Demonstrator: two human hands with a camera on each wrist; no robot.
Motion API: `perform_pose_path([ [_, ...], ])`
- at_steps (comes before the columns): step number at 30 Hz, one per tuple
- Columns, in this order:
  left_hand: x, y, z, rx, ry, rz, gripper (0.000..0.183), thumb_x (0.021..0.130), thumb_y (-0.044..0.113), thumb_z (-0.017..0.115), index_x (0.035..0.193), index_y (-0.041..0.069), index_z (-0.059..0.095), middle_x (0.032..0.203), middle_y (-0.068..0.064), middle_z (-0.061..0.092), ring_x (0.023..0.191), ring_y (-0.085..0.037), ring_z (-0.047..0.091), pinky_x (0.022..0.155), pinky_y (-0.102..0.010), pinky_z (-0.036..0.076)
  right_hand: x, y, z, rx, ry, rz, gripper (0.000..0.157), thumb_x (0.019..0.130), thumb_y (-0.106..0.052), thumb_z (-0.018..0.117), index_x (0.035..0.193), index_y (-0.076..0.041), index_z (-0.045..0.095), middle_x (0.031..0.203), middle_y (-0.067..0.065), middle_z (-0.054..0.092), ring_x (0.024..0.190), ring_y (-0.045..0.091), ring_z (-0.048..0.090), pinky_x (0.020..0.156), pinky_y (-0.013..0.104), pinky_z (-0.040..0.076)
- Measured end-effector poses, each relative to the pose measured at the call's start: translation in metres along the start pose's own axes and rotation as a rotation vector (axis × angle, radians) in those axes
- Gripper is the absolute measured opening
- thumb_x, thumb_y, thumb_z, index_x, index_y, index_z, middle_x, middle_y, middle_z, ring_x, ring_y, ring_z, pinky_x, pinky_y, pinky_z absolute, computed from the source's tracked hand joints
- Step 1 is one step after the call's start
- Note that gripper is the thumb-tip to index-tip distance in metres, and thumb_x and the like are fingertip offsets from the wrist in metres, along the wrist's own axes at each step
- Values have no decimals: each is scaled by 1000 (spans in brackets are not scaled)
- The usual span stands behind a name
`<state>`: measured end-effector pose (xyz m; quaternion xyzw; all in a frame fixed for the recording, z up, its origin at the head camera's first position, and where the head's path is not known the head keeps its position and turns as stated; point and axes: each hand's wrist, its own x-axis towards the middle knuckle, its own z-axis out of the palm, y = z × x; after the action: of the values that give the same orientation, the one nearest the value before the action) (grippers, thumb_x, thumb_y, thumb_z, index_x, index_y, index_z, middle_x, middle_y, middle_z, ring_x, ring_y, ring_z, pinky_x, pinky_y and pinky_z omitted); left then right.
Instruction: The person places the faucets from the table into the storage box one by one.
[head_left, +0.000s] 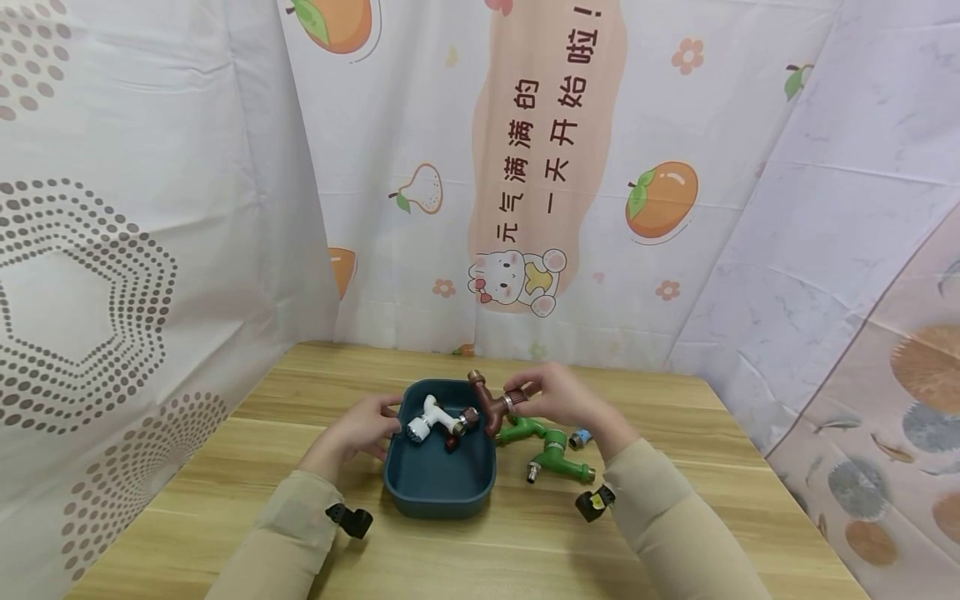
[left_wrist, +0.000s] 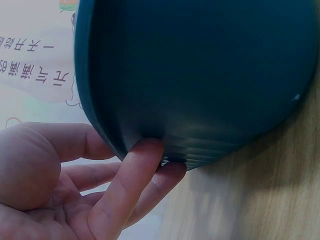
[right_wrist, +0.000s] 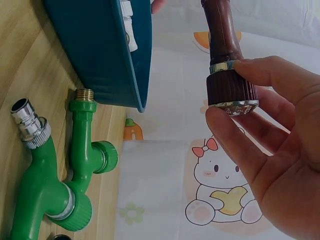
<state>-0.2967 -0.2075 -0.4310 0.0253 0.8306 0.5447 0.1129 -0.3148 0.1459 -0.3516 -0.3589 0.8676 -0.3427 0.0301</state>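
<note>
My right hand pinches a dark brown faucet by its ribbed knob, and in the right wrist view the thumb and fingers close round that knob. The faucet is held up over the right rim of a dark teal bin. At the bin's left side, my left hand grips the rim, with fingertips against the outer wall in the left wrist view. Inside the bin lies a white faucet with a silver knob. Brown and metal parts show beside and under it, partly hidden.
Right of the bin, two green faucets lie on the wooden table. A blue-ended piece lies beyond them, mostly hidden by the right hand and forearm. A printed curtain hangs behind the table.
</note>
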Motion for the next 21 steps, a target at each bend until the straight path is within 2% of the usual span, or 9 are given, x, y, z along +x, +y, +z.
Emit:
perform_pose_path([
  [5, 0, -1, 0, -9, -8, 9, 62, 93, -6, 55, 152, -1, 42, 124, -25, 59, 98, -33, 68, 59, -44, 62, 6, -2, 3, -4, -13, -2, 26, 86, -14, 79, 112, -14, 76, 104, -6, 73, 99, 19, 70, 84, 37, 56],
  [13, 1, -1, 0, -6, -2, 5, 62, 93, -7, 55, 152, 0, 42, 123, -24, 60, 99, -35, 67, 60, -44, 62, 17, -7, 11, -4, -45, 33, 22, 86, -12, 78, 108, -16, 76, 98, -6, 72, 89, 17, 70, 75, 31, 55],
  [21, -1, 1, 0, -5, -10, 18, 62, 92, -7, 55, 153, -2, 41, 123, -25, 60, 100, -36, 67, 59, -43, 62, 25, -10, 19, 1, -66, 23, 22, 86, -10, 78, 108, -12, 77, 95, -5, 71, 82, 15, 66, 70, 29, 55],
])
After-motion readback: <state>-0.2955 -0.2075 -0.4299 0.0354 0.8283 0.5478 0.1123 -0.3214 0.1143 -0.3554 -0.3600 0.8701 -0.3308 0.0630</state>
